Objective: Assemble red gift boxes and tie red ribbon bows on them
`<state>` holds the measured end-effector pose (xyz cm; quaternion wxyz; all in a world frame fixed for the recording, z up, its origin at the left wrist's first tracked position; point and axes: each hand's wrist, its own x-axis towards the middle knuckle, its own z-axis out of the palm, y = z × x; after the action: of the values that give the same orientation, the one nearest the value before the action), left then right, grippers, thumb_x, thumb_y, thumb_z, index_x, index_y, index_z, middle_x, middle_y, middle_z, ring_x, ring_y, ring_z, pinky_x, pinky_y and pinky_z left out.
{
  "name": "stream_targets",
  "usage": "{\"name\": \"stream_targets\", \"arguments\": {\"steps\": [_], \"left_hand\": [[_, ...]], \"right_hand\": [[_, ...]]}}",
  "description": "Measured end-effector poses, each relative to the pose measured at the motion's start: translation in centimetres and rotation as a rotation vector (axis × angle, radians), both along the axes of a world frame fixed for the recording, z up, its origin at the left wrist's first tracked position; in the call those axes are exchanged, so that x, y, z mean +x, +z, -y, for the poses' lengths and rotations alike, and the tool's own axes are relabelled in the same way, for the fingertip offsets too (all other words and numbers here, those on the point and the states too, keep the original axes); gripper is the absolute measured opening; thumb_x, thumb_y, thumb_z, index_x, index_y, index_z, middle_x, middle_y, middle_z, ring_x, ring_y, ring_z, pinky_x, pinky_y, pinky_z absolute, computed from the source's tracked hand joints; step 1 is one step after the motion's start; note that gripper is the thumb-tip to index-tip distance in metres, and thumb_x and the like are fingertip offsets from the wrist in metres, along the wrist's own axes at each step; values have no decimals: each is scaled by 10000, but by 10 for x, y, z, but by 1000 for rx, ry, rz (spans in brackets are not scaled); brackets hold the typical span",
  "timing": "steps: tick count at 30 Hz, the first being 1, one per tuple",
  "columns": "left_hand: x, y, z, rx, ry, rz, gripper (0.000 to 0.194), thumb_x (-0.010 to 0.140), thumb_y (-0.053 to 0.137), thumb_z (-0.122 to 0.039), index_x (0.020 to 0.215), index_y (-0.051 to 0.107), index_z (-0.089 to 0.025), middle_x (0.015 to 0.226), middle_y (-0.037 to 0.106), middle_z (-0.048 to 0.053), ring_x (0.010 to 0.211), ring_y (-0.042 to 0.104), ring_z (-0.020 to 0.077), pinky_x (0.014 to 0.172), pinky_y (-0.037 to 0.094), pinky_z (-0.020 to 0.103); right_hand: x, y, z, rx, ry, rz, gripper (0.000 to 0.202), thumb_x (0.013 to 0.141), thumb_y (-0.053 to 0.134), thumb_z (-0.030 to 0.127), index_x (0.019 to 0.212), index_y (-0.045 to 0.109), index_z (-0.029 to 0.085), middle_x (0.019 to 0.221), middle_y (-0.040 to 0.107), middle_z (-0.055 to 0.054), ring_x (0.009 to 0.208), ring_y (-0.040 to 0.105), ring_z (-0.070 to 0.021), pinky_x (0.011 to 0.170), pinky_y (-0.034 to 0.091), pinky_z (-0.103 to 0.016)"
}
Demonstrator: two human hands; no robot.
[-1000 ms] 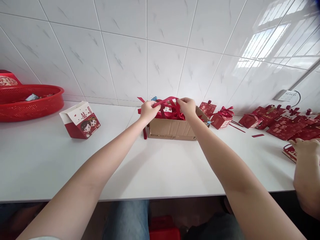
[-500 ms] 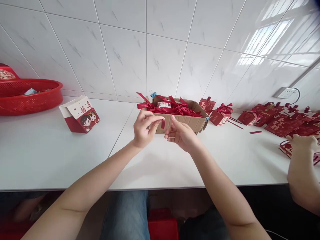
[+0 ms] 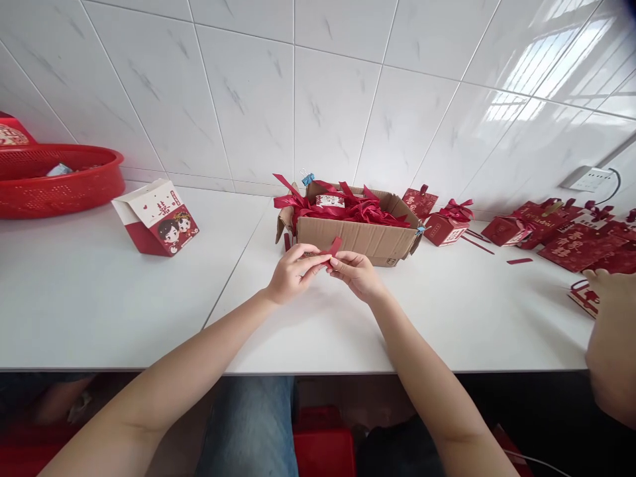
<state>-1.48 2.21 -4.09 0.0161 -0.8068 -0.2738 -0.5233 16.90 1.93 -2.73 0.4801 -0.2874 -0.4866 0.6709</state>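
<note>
A short red ribbon [image 3: 336, 246] is pinched between my two hands, just in front of the cardboard box. My left hand [image 3: 295, 273] grips it with closed fingertips. Meeting it from the other side, my right hand [image 3: 358, 273] pinches the ribbon between thumb and fingers. Behind them stands the open cardboard box [image 3: 358, 240], filled with dark red ribbons [image 3: 368, 211] and a small printed card or box [image 3: 330, 201]. To the left, a red and white gift box [image 3: 156, 218] with two cartoon figures rests on the table, its top flap folded over.
A red plastic basket [image 3: 59, 189] stands at the far left. On the right are red gift boxes [image 3: 446, 228] with bows, several flat red bags [image 3: 571, 245] and a ribbon scrap [image 3: 519, 261]. Another person's arm [image 3: 613, 338] reaches in from the right edge. A power strip [image 3: 589, 177] hangs by the wall.
My right hand has come left and closed on the red ribbon, joining my left hand. Both hands sit slightly lower. The view has tilted a little; the other person's hand has shifted rightward.
</note>
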Motion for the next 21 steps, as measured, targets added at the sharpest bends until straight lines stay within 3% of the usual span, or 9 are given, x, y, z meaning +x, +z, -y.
{"name": "stream_targets", "arguments": {"steps": [7,10,14,21], "left_hand": [[6,-2,9,-107,-62,12,311,859,532,-157,1146,618,-243,1032,617,71,939,611,177,812,542,343],[10,-1,13,-271,-67,125,317,864,498,-165,1170,558,-221,1050,642,79,970,622,185,822,534,343],[11,1,13,-571,-75,232,187,867,478,-216,1022,581,-201,1030,645,83,960,630,189,809,532,337],[8,12,15,-867,-340,225,165,843,483,-276,885,613,-183,852,652,49,812,620,175,760,522,328]], "right_hand": [[0,-9,5,3,-46,-15,165,670,785,331,767,722,214,782,708,-8,733,646,-117,786,519,-291],[-3,-11,9,12,-60,-8,167,656,790,320,764,725,211,810,718,-20,697,635,-115,770,518,-298],[-6,-10,14,42,-42,11,159,650,792,315,744,724,206,777,709,-22,667,610,-116,724,514,-298],[-3,-14,14,75,50,-33,144,691,782,297,774,691,223,751,694,5,661,611,-100,688,501,-266]]}}
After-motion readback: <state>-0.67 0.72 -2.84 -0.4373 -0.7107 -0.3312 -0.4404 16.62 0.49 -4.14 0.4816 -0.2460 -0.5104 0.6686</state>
